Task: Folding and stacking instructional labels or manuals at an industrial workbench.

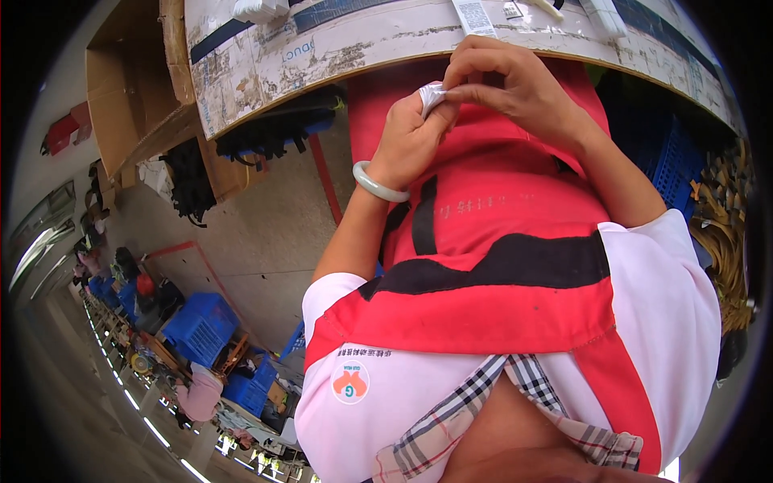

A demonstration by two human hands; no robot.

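Note:
A small bundle of white slips (431,97), looking like labels or folded paper, sits in my left hand (407,137), whose fingers are closed round it. My right hand (515,90) meets it from the other side, thumb and fingertips pinched at the top edge of the bundle. Both hands are held in front of my red apron (499,189), just short of the worktable's near edge. On the table beyond the right hand lies a printed white label strip (475,18). Exactly what the right fingertips grip is too small to make out.
The worn, white-covered worktable (346,60) curves across the top, with white bundles (602,18) on it. An open cardboard box (133,88) stands at its left. Black straps (278,133) hang below. Blue crates (201,328) and a person in pink (200,394) are farther left.

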